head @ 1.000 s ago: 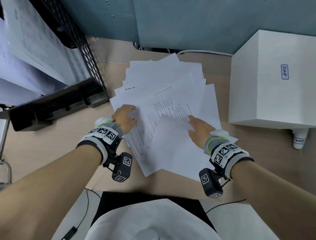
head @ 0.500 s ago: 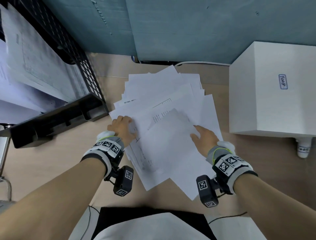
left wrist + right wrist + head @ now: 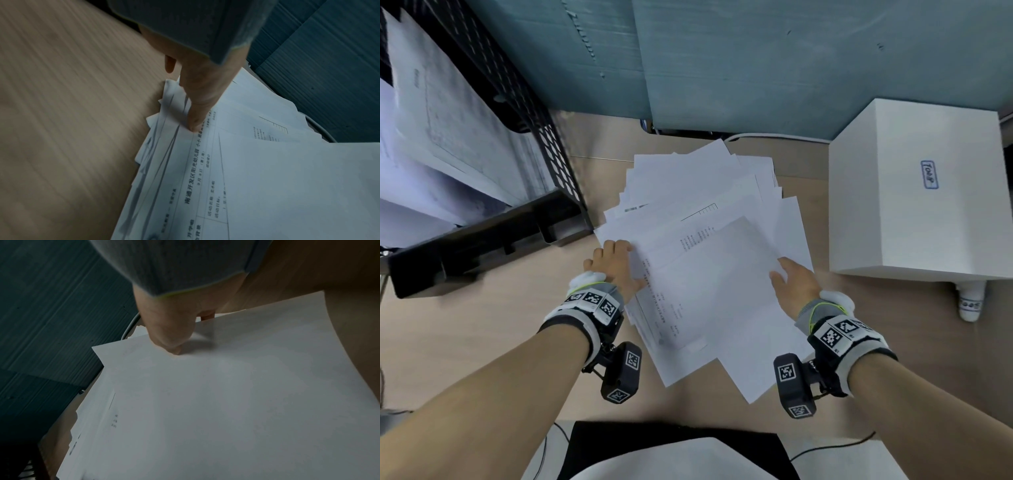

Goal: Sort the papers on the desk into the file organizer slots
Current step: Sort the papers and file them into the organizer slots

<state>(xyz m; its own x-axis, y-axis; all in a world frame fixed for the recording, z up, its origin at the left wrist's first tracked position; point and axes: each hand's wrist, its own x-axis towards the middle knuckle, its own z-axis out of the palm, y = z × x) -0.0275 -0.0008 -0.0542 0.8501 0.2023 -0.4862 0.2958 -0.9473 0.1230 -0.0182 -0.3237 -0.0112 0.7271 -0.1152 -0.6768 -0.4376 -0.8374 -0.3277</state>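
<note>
A loose pile of white papers [image 3: 688, 178] lies fanned on the wooden desk [image 3: 482, 325]; some sheets carry print. My left hand [image 3: 613, 263] holds the pile's left edge, its thumb [image 3: 194, 120] on a printed sheet [image 3: 197, 186] and its fingers curled at the edge. My right hand [image 3: 794, 284] pinches the right edge of the blank top sheet [image 3: 722, 281], thumb [image 3: 170, 340] on top, and holds that sheet [image 3: 226, 402] lifted and bowed above the pile. The black mesh file organizer [image 3: 493, 236] stands at the left with papers [image 3: 448, 137] in its slots.
A white box [image 3: 914, 192] with a small blue label stands right of the pile, and a white bottle [image 3: 971, 301] lies at its near corner. A blue-green partition [image 3: 722, 68] closes the back of the desk. Bare wood shows in front of the organizer.
My right hand has taken the blank top sheet by its edge and raised it off the pile. My left hand has stayed at the pile's left edge.
</note>
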